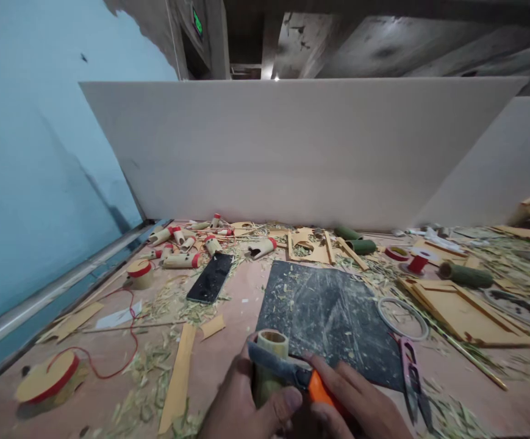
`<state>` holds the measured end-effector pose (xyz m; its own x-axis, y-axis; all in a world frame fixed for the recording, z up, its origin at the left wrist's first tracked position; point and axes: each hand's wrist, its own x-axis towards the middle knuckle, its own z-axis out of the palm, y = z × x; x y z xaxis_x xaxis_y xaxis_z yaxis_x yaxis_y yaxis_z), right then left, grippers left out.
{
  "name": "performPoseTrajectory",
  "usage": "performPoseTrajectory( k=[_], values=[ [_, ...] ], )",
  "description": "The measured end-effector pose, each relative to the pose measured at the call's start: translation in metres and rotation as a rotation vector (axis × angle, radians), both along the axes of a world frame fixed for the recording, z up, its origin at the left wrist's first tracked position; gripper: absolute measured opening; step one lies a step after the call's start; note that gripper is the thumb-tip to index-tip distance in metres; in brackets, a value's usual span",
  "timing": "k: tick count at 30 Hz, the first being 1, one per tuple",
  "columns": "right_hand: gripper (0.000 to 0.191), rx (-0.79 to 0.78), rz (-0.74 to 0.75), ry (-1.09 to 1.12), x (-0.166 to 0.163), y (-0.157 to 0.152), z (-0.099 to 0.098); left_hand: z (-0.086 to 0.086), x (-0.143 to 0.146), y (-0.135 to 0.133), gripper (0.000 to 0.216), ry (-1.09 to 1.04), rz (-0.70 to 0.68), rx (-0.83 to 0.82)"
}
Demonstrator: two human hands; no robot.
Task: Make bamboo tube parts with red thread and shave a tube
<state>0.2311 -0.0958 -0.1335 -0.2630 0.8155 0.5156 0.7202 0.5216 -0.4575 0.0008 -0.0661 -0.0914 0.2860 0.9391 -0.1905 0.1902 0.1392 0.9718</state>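
My left hand [250,405] is wrapped round a short bamboo tube [272,341], held upright with its hollow end facing up. In my right hand [354,396] is a knife with an orange handle [320,387]. Its grey blade [269,361] lies across the near side of the tube, just below the rim, and touches it. The lower part of the tube is hidden by my left fingers. Beyond both hands lies a dark, scratched mat [324,314].
Scissors [411,378], a tape ring [402,318] and a wooden frame [468,311] lie on the right. A phone [210,278] rests left of the mat, near several red-banded bamboo pieces [181,260]. Shavings litter the table; a white panel [292,152] stands behind.
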Motion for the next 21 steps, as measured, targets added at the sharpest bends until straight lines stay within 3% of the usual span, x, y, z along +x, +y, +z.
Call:
performPoseTrajectory(
  k=[7,12,16,21],
  values=[
    [0.047,-0.172,0.136,-0.064,0.001,0.001,0.018,0.015,0.004,-0.007,0.074,-0.017,0.020,0.009],
    [0.046,-0.171,0.202,-0.112,-0.007,0.008,0.040,0.025,0.000,-0.008,0.067,0.073,0.014,-0.016],
    [0.044,-0.139,0.166,-0.126,-0.015,0.012,0.042,0.024,-0.004,-0.003,0.042,0.148,-0.008,0.045],
    [0.050,-0.077,0.002,-0.117,-0.021,0.012,0.030,0.015,-0.003,-0.001,0.052,0.184,0.120,0.085]
  ],
)
